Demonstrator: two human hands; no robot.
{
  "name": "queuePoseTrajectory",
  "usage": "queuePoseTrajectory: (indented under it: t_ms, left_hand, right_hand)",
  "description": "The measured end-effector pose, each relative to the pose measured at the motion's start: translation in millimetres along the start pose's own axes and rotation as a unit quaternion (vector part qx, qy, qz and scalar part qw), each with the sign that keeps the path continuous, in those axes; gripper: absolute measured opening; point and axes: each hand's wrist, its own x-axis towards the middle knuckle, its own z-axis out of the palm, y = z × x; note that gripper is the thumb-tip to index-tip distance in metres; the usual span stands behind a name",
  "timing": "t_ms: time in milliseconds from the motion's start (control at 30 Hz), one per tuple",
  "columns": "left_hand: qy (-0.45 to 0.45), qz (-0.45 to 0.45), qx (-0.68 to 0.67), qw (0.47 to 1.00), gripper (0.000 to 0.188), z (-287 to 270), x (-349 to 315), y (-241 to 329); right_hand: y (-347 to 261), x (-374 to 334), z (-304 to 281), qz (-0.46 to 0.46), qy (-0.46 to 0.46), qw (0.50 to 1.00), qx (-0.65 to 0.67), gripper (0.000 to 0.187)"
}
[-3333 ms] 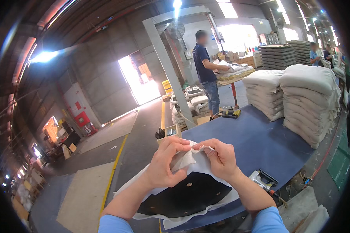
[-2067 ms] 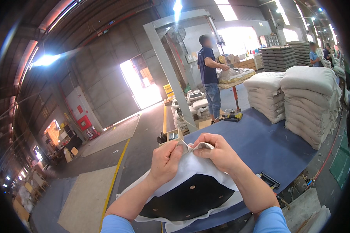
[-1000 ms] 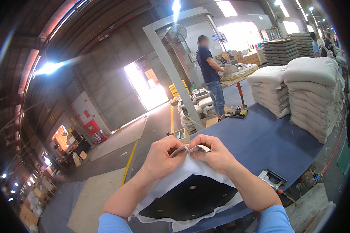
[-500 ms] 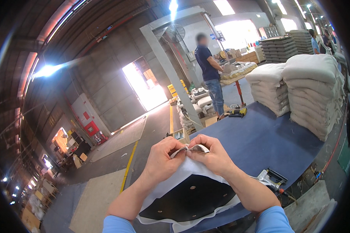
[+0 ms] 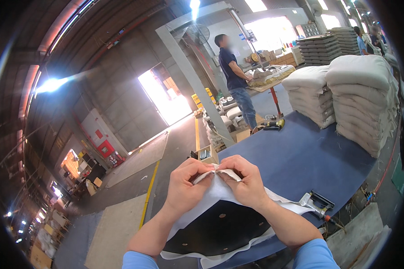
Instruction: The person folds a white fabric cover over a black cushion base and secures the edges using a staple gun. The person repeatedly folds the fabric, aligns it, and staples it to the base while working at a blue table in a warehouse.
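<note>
My left hand (image 5: 187, 184) and my right hand (image 5: 246, 183) meet at the far edge of a white fabric (image 5: 201, 207). Both sets of fingers are closed, pinching the cloth between thumbs and fingertips where the edge is gathered up. Beneath my wrists lies a black panel (image 5: 217, 231) with several small round holes, and the white fabric spreads out around it. A loose strip of the cloth runs right, past my right forearm, to a silver and black pneumatic staple gun (image 5: 316, 205) on the blue-topped table (image 5: 296, 152).
Tall stacks of white cushions (image 5: 361, 103) stand at the table's right. A yellow and black power tool (image 5: 273, 124) rests at its far edge. Just beyond my hands sits a small open box (image 5: 205, 154). A co-worker (image 5: 234, 80) stands at another table, beyond a grey post (image 5: 197, 85).
The view has shifted slightly. My hands keep their pinch on the fabric edge, with the fingers shifted a little. The co-worker's hands have moved over their table.
</note>
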Motion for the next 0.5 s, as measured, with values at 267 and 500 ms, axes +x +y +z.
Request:
queuePoseTrajectory:
  t_ms: [267,500]
  left_hand:
    - [-0.004,-0.036,-0.050,0.998,0.010,1.5,5.8,-5.0]
    - [0.013,0.027,-0.012,0.999,0.018,0.8,-6.1,-14.8]
  right_hand:
    - [5.3,-0.2,-1.5,-0.068,0.006,0.997,-0.030,0.020]
    - [7.2,-4.1,-2.1,-0.071,0.009,0.997,-0.038,0.024]
